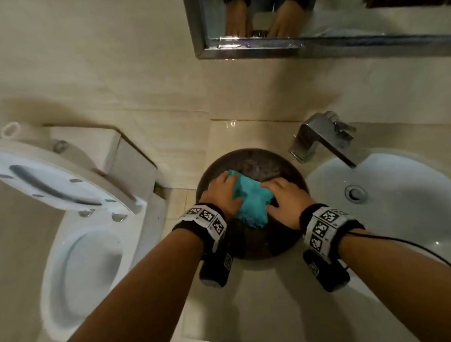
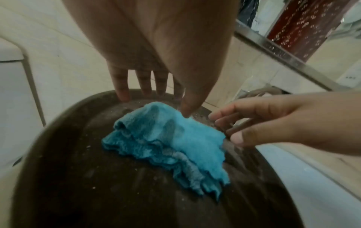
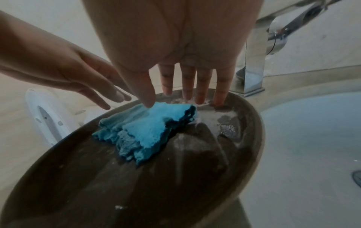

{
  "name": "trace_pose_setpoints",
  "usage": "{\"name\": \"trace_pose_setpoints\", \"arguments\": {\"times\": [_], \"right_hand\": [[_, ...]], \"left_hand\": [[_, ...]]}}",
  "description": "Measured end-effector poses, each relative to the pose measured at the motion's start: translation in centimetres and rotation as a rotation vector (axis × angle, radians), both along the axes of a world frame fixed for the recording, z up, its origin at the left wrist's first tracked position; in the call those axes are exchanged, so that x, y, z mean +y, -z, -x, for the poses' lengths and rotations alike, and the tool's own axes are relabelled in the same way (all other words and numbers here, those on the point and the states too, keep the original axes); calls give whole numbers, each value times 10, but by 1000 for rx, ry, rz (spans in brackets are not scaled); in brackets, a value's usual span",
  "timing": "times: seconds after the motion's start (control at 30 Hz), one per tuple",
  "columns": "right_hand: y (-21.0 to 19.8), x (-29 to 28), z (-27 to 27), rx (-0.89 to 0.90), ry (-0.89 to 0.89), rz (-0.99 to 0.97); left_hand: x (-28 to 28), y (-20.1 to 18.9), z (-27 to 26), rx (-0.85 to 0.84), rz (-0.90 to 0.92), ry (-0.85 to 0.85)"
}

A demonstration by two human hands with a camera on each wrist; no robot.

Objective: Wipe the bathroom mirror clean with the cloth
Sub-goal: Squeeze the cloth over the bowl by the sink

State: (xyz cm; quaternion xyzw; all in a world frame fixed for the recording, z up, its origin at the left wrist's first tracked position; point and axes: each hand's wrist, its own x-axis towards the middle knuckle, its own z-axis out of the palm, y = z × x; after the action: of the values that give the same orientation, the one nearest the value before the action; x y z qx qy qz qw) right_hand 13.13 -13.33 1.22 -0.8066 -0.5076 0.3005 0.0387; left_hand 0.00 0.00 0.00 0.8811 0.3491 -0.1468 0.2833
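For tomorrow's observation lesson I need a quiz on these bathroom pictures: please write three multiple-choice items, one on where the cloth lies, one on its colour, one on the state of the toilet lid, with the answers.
1. Where does the cloth lie?
A. in the white sink
B. in the dark round basin
C. on the toilet seat

2. What colour is the cloth?
A. turquoise blue
B. yellow
C. red

3. How is the toilet lid?
A. shut
B. raised
C. missing

Answers:
1. B, it lies crumpled in the dark basin, between the left hand and right hand.
2. A, both wrist views show it blue.
3. B, the bowl beneath it is uncovered.
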Motion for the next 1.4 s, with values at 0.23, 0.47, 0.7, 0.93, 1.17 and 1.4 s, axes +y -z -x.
{"name": "trace_pose_setpoints", "arguments": {"times": [0.23,0.47,0.7,0.93,1.17,1.4], "right_hand": [[19,13,-3,84,66,-14],[22,22,4,255,242,-37],[0,19,9,213,192,-81],[-73,19,11,368,287,-232],[-151,13,15,279,265,-369],[-218,1,29,654,368,-621]], "left_hand": [[-9,18,2,5,32,-124],[-6,13,8,-26,97,-185],[-12,-15,15,-180,123,-181],[-5,-83,14,-454,112,-149],[2,-161,22,-587,10,26],[8,-215,38,-595,-57,49]]}}
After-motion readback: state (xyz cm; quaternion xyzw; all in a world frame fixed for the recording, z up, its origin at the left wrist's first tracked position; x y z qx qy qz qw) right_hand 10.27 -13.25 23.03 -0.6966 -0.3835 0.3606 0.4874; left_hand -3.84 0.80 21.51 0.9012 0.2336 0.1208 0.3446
